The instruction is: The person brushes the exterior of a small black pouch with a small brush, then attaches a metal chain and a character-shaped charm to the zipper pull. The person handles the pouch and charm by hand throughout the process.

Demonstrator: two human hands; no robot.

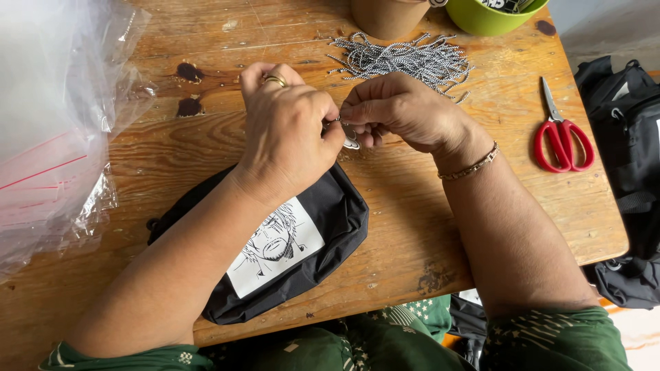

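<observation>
A black pouch [323, 233] with a white square patch showing a line drawing lies on the wooden table [426, 233], partly under my left forearm. My left hand [289, 130], with a gold ring, and my right hand [402, 113], with a thin bracelet on the wrist, meet above the pouch's far corner. Both pinch a small silvery metal piece [350, 141], and a bit of cord shows between the fingertips. What the fingers grip exactly is mostly hidden.
A pile of black-and-white cords [405, 58] lies behind my hands. Red-handled scissors [560, 134] rest at the right. A brown cup [385, 17] and green bowl [491, 17] stand at the far edge. Clear plastic bags [48, 124] cover the left; black bags [629, 172] sit off the table's right.
</observation>
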